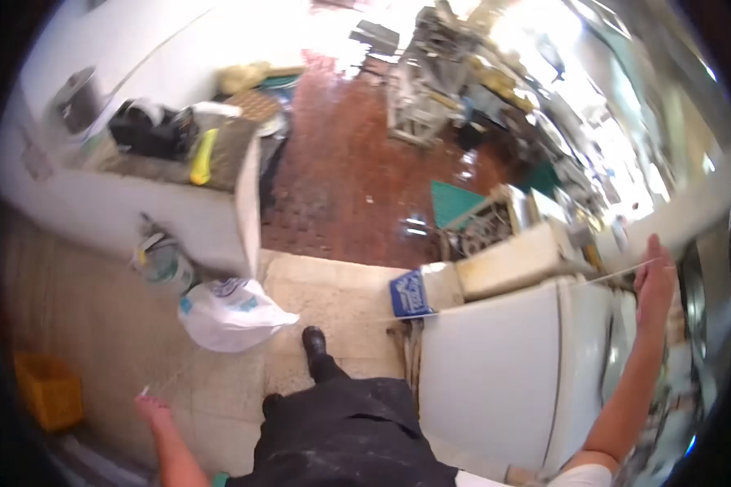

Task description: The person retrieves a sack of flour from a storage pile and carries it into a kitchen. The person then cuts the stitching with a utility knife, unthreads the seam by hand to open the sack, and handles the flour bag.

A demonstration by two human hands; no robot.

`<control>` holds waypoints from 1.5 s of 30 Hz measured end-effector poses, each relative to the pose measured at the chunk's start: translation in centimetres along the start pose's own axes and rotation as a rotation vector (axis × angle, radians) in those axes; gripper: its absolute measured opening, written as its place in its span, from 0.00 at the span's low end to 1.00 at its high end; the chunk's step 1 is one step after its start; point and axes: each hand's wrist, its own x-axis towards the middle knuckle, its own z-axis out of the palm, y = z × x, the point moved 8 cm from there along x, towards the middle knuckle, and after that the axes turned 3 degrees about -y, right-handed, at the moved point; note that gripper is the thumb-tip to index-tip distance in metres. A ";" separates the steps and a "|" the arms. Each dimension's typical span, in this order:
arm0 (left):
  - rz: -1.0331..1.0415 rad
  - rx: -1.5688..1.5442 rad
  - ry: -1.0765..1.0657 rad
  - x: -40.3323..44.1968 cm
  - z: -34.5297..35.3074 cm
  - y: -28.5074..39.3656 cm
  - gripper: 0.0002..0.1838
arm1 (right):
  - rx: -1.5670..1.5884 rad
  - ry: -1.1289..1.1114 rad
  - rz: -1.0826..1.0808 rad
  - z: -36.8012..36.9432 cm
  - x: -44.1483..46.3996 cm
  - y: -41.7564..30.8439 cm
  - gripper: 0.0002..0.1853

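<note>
Holding a thin white cord, already drawn straight, not yet released, in right hand, right of frame; pinching a small white piece in left hand, lower left.

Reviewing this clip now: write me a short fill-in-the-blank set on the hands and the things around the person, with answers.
1. Of the right hand and the left hand, the one nearer the plastic bag is the ____.
2. That bag is mainly ____ in colour.
3. The printed face of the package is mainly ____.
4. The forward shoe is ____.

Missing words: left; white; blue; black.
</note>
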 end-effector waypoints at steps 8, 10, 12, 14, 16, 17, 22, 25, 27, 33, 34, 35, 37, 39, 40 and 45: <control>0.438 -0.300 -0.623 -9.8 8.3 22.6 0.12 | 1.042 0.351 0.270 -19.7 -16.7 5.1 0.22; 0.550 -0.303 -0.907 -9.2 12.9 25.6 0.10 | 1.188 0.321 0.220 -23.8 -20.3 6.3 0.23; 0.665 -0.342 -1.061 -16.9 16.1 25.9 0.07 | 1.147 0.333 0.204 -26.8 -24.4 7.4 0.24; 0.675 -0.392 -1.260 -27.2 17.6 25.0 0.06 | 1.181 0.376 0.303 -28.1 -28.5 9.5 0.24; 0.404 -0.434 -1.579 -39.2 19.3 21.3 0.08 | 1.107 0.359 0.447 -28.1 -31.9 12.1 0.23; 0.191 -0.445 -1.760 -45.3 19.8 18.2 0.11 | 0.977 0.311 0.490 -27.5 -33.5 13.6 0.22; -0.274 0.055 -2.124 -68.2 16.3 -4.1 0.12 | 0.297 -0.489 0.664 -18.2 -37.7 16.3 0.16; -0.146 0.571 -2.244 -77.5 6.2 -20.0 0.13 | 0.399 -0.752 0.301 -12.4 -38.0 14.1 0.12; -0.397 0.948 -2.278 -80.3 -2.0 -27.7 0.11 | 0.626 -0.628 0.318 -12.4 -36.5 14.0 0.13; -0.613 1.008 -2.054 -80.8 -2.5 -27.3 0.05 | 1.006 -0.290 0.476 -13.4 -35.5 24.0 0.18; -0.572 0.931 -2.076 -82.0 -1.8 -26.0 0.05 | 0.983 -0.339 0.420 -11.9 -36.2 22.9 0.20; -0.528 0.853 -2.097 -83.4 -1.1 -24.8 0.05 | 0.960 -0.386 0.360 -10.2 -36.9 21.8 0.22; -0.507 0.639 -2.132 -85.8 0.1 -23.4 0.06 | 1.065 -0.670 0.152 -4.8 -40.2 17.8 0.27; -0.403 0.380 -2.169 -86.8 3.0 -21.1 0.07 | 0.989 -0.955 0.103 -2.1 -43.7 16.2 0.24; -0.351 0.247 -2.181 -87.0 4.5 -19.5 0.07 | 0.952 -0.976 0.179 -1.9 -44.4 17.4 0.21; -0.257 0.157 -2.143 -83.4 7.9 -15.3 0.06 | 0.874 -0.919 0.504 -4.2 -45.4 25.9 0.19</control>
